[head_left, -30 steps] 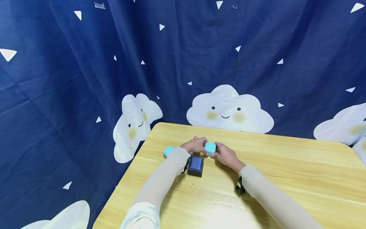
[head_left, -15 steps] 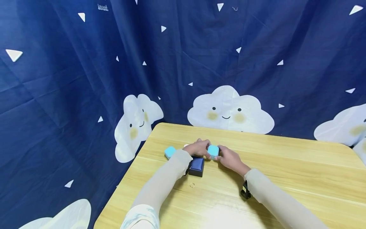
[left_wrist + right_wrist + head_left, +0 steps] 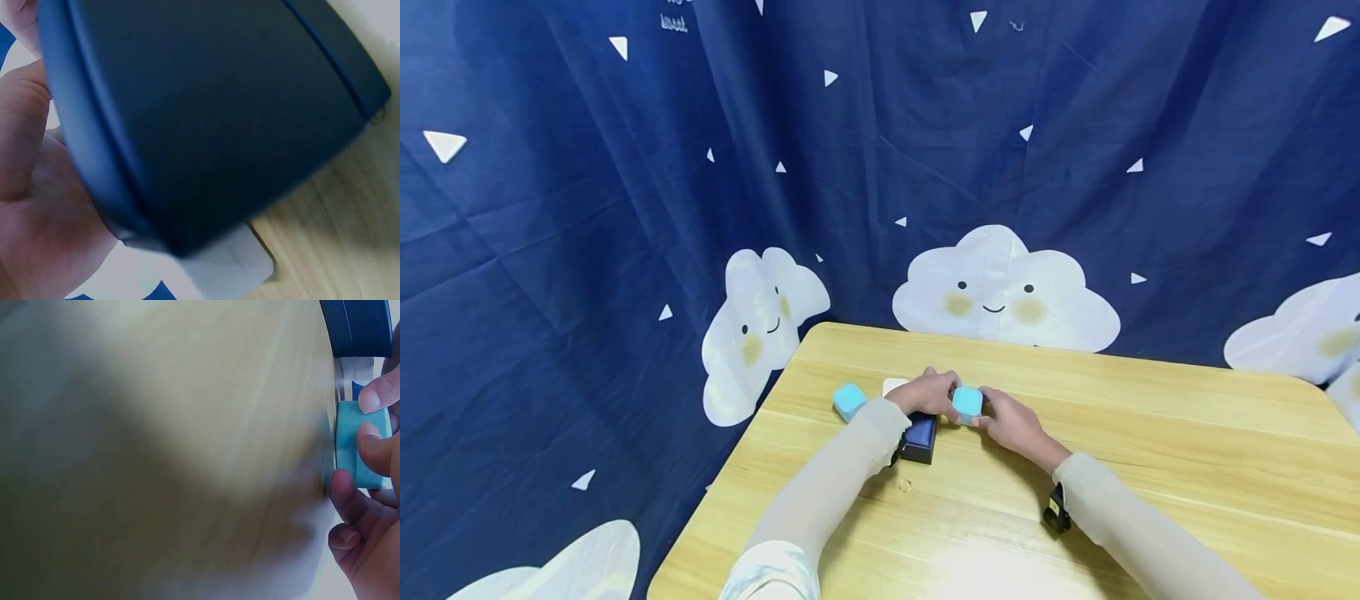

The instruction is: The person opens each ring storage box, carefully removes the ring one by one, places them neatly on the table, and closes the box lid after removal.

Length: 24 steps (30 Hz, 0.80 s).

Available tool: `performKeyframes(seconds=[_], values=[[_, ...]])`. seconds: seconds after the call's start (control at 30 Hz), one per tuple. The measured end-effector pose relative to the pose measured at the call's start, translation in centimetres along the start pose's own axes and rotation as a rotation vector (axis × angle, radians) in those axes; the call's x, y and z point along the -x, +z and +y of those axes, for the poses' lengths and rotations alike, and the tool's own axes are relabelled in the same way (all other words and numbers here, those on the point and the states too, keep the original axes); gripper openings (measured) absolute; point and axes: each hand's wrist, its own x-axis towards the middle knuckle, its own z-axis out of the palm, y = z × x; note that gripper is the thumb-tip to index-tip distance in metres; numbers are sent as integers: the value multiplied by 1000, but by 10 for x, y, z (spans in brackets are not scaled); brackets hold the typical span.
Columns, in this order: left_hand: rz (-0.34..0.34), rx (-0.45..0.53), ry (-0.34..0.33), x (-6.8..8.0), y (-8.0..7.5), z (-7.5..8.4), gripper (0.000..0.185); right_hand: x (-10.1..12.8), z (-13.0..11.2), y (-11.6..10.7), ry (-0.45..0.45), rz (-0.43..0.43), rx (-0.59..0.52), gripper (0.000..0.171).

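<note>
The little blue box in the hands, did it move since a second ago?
Only slightly. Both hands, the left hand and the right hand, slid the light blue box a bit to the right and nearer the person, keeping their grip on it. The dark blue box, the other light blue box, the small ring and the table stayed put.

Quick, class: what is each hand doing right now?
Left hand: fingers curled on the light blue box.
Right hand: pinches the same light blue box, fingers round its edge.
</note>
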Motion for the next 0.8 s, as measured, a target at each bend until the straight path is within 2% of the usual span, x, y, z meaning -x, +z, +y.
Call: performKeyframes(seconds=[0.33, 0.8], values=[[17, -105, 34, 4, 9, 14, 52, 16, 4, -4, 7, -9, 5, 62], [14, -240, 63, 11, 16, 34, 51, 37, 9, -11, -9, -8, -13, 50]])
